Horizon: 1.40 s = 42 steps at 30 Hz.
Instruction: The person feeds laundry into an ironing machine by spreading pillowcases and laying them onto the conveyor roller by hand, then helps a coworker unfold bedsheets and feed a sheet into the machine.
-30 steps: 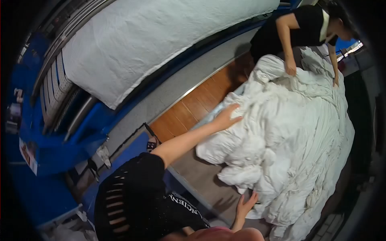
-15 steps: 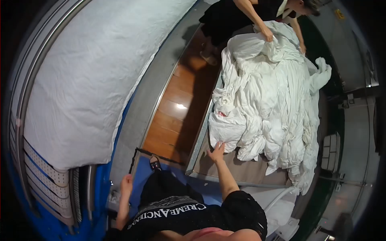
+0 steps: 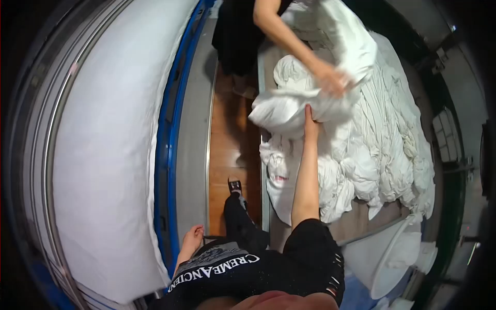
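Observation:
A big heap of crumpled white sheets (image 3: 369, 129) lies on a low table. My right hand (image 3: 310, 120) is stretched far forward into the heap, its thumb showing against a raised fold of white sheet (image 3: 281, 108); the other fingers are hidden by the cloth. Just beyond it a co-worker's hand (image 3: 333, 80), blurred by motion, is at the same bundle. My left hand (image 3: 192, 238) hangs low beside my body, fingers curled in loosely, with nothing visible in it. It touches no sheet.
On the left, white cloth (image 3: 108, 144) covers a long surface with a blue frame (image 3: 168, 155) and metal rails. A wooden floor strip (image 3: 222, 139) runs between it and the table. A white cone-shaped object (image 3: 380, 256) stands at the lower right.
My right hand has moved forward from the heap's near edge and now holds a lifted fold. The co-worker's arm has reached toward me. My view has shifted forward along the table.

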{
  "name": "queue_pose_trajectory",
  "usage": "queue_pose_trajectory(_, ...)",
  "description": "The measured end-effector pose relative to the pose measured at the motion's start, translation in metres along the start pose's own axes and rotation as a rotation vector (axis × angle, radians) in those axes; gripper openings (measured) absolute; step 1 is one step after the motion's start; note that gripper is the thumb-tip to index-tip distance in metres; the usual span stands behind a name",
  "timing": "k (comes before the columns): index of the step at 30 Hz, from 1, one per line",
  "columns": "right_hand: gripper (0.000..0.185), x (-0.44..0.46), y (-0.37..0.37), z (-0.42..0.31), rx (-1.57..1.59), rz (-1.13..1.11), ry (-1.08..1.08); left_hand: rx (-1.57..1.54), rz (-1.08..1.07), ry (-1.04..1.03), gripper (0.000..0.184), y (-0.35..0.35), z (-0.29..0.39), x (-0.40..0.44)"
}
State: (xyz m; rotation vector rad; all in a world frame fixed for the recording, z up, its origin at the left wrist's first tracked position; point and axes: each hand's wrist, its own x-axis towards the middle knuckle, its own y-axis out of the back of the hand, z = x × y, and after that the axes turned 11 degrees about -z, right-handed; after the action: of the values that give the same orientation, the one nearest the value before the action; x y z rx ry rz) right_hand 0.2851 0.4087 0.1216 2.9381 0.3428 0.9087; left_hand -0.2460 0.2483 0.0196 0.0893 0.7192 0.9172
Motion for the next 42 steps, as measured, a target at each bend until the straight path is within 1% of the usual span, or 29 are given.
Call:
queue_pose_trajectory(2, 0.073, 0.020, -0.027, 0.014, 0.225, -0.605, -0.543, 0.236, 0.015, -0.079, 0.026, 0.024, 0.043, 0.041)
queue_pose_trajectory(3, 0.070, -0.009, -0.040, 0.013, 0.354, -0.486, -0.854, 0.052, -0.044, -0.121, 0.030, 0.035, 0.083, 0.056)
queue_pose_trajectory(4, 0.063, -0.035, -0.055, 0.029, 0.583, -0.393, -0.776, 0.066, -0.051, -0.140, 0.030, 0.040, 0.112, 0.082)
queue_pose_trajectory(5, 0.063, -0.052, -0.060, 0.024, 0.904, -0.402, -0.973, 0.171, -0.133, -0.179, 0.040, 0.046, 0.137, 0.107)
queue_pose_trajectory(6, 0.062, -0.056, -0.055, -0.031, 0.821, -0.459, -1.103, 0.279, -0.214, -0.218, 0.051, 0.051, 0.162, 0.132)
queue_pose_trajectory(7, 0.064, -0.094, -0.074, -0.012, 0.953, -0.518, -1.094, 0.448, -0.120, -0.359, 0.064, 0.045, 0.182, 0.145)
queue_pose_trajectory(8, 0.064, -0.096, -0.068, -0.072, 0.750, -0.645, -1.070, 0.615, -0.023, -0.501, 0.077, 0.037, 0.202, 0.162)
queue_pose_trajectory(9, 0.063, -0.128, -0.092, -0.059, 0.678, -0.712, -0.963, 0.691, 0.055, -0.525, 0.082, 0.028, 0.218, 0.187)
queue_pose_trajectory(10, 0.058, -0.110, -0.074, -0.118, 0.816, -0.841, -1.112, 0.765, 0.133, -0.548, 0.087, 0.014, 0.223, 0.218)
queue_pose_trajectory(11, 0.055, -0.119, -0.081, -0.141, 0.791, -0.796, -1.020, 0.484, 0.061, -0.585, 0.082, -0.012, 0.198, 0.282)
queue_pose_trajectory(12, 0.053, -0.106, -0.067, -0.175, 0.565, -0.970, -0.820, 0.203, -0.006, -0.604, 0.078, -0.031, 0.174, 0.328)
queue_pose_trajectory(13, 0.053, -0.094, -0.060, -0.191, 0.484, -1.114, -0.727, 0.215, -0.016, -0.597, 0.078, -0.031, 0.175, 0.326)
queue_pose_trajectory(15, 0.065, -0.060, -0.049, -0.211, 0.335, -1.464, -0.539, -0.392, -0.212, -0.580, 0.066, -0.029, 0.185, 0.307)
queue_pose_trajectory(17, 0.069, -0.050, -0.039, -0.223, 0.376, -1.422, -0.366, -1.013, -0.383, -0.530, 0.055, -0.020, 0.200, 0.277)
queue_pose_trajectory(19, 0.078, -0.052, -0.024, -0.225, 0.295, -1.269, 0.074, -0.180, -0.012, -0.548, 0.049, 0.026, 0.268, 0.185)
queue_pose_trajectory(21, 0.092, -0.044, 0.006, -0.229, -0.043, -1.094, 0.545, -1.029, -0.031, -0.481, 0.055, 0.067, 0.322, 0.116)
queue_pose_trajectory(23, 0.095, -0.094, 0.009, -0.201, -0.005, -1.234, 0.429, -1.227, -0.293, -0.507, 0.064, 0.121, 0.328, 0.074)
queue_pose_trajectory(24, 0.088, -0.137, -0.001, -0.179, 0.143, -1.330, 0.339, -1.221, -0.200, -0.415, 0.063, 0.133, 0.322, 0.064)
queue_pose_trajectory(26, 0.074, -0.172, -0.002, -0.215, 0.290, -1.774, -0.183, -1.260, -0.116, -0.320, 0.061, 0.150, 0.294, 0.046)
queue_pose_trajectory(29, 0.052, -0.247, 0.021, -0.258, 0.539, -1.770, -0.501, -1.190, -0.139, -0.399, 0.066, 0.161, 0.232, 0.006)
queue_pose_trajectory(31, 0.049, -0.280, 0.023, -0.258, 0.743, -1.390, -0.629, -0.798, -0.100, -0.322, 0.069, 0.158, 0.191, -0.029)
queue_pose_trajectory(32, 0.047, -0.285, 0.030, -0.271, 1.021, -1.249, -0.908, -0.567, -0.112, -0.357, 0.071, 0.156, 0.164, -0.038)
queue_pose_trajectory(33, 0.046, -0.280, 0.031, -0.284, 1.106, -1.176, -1.079, -0.430, -0.096, -0.256, 0.068, 0.147, 0.170, -0.062)
queue_pose_trajectory(34, 0.045, -0.284, 0.037, -0.286, 1.177, -1.102, -1.274, -0.355, -0.134, -0.344, 0.067, 0.133, 0.131, -0.052)
queue_pose_trajectory(36, 0.047, -0.281, 0.079, -0.313, 1.323, -1.093, -1.367, -0.563, -0.236, -0.234, 0.047, 0.096, 0.111, -0.090)
queue_pose_trajectory(39, 0.035, -0.269, 0.121, -0.276, 0.628, -1.105, -1.123, -0.815, -0.214, -0.247, 0.028, 0.081, 0.095, -0.090)
queue_pose_trajectory(40, 0.038, -0.250, 0.135, -0.288, 0.310, -1.332, -0.750, -0.859, -0.170, -0.296, 0.027, 0.088, 0.092, -0.085)
queue_pose_trajectory(41, 0.043, -0.242, 0.148, -0.246, 0.512, -1.240, -0.819, -0.867, -0.191, -0.199, 0.028, 0.103, 0.084, -0.084)
queue_pose_trajectory(42, 0.048, -0.222, 0.168, -0.267, 0.604, -1.180, -0.892, -0.863, -0.183, -0.218, 0.030, 0.110, 0.075, -0.088)
